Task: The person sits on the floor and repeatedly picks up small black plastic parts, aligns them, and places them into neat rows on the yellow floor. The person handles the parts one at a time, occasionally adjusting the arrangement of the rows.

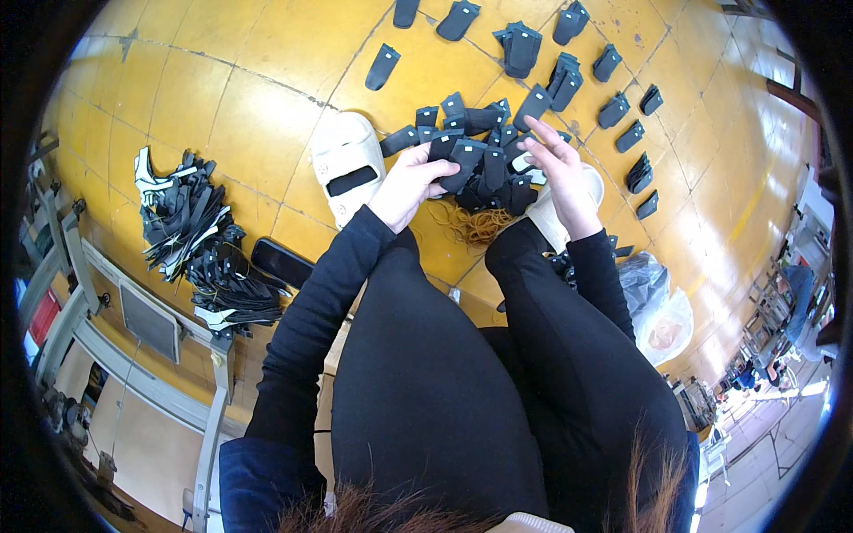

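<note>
My left hand point(410, 185) is closed on a dark flat piece point(464, 163) with a small pale label, pinched between thumb and fingers. Across from it my right hand point(566, 182) has its fingers spread, with nothing plainly held in them. Below and around both hands lies a heap of similar dark labelled pieces point(484, 120) on the floor between my feet. Tan rubber bands point(478, 228) form a tangled pile just nearer to me than the heap. How many pieces my left hand holds is hidden.
Small stacks of dark pieces point(522, 51) are spread over the yellow tiled floor point(267, 53). White clogs point(348, 155) are on my feet. At left lie a pile of dark and white strips point(182, 218), a phone point(282, 262) and a metal frame point(142, 382); clear plastic bags point(656, 306) lie at right.
</note>
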A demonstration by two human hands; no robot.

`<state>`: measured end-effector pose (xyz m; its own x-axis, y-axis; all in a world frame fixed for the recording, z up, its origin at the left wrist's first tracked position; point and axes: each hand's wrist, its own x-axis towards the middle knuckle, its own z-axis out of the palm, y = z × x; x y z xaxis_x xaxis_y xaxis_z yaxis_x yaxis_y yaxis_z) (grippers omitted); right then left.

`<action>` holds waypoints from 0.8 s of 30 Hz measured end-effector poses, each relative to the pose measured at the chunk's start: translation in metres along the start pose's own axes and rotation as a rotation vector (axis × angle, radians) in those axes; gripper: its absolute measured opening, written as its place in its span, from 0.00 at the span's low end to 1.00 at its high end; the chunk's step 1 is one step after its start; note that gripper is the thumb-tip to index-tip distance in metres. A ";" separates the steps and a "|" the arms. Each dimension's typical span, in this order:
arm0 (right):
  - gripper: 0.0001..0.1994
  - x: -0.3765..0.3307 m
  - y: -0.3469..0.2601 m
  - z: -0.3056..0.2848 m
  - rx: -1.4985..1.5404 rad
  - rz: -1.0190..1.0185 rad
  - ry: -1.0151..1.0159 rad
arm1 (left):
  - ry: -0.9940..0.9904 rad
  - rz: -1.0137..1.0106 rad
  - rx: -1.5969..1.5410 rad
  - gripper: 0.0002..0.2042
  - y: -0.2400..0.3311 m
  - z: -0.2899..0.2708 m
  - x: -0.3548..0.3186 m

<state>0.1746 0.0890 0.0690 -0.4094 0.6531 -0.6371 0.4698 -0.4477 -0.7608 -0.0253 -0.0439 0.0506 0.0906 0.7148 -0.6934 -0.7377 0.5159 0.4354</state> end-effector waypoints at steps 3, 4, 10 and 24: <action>0.23 0.006 -0.008 0.007 0.001 -0.061 -0.106 | 0.013 0.004 -0.005 0.13 0.002 0.003 0.004; 0.23 0.009 -0.011 0.009 -0.022 -0.071 -0.130 | 0.023 -0.004 -0.002 0.13 0.003 0.004 0.004; 0.22 0.013 -0.031 0.026 -0.096 -0.163 -0.403 | 0.031 0.038 -0.025 0.14 0.001 0.002 0.006; 0.26 0.009 -0.036 0.046 -0.040 -0.212 -0.420 | 0.262 0.212 0.142 0.12 0.032 -0.041 0.027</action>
<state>0.1181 0.0828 0.0846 -0.7769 0.4201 -0.4690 0.3679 -0.3016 -0.8796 -0.0737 -0.0272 0.0222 -0.2425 0.6774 -0.6944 -0.6197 0.4426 0.6482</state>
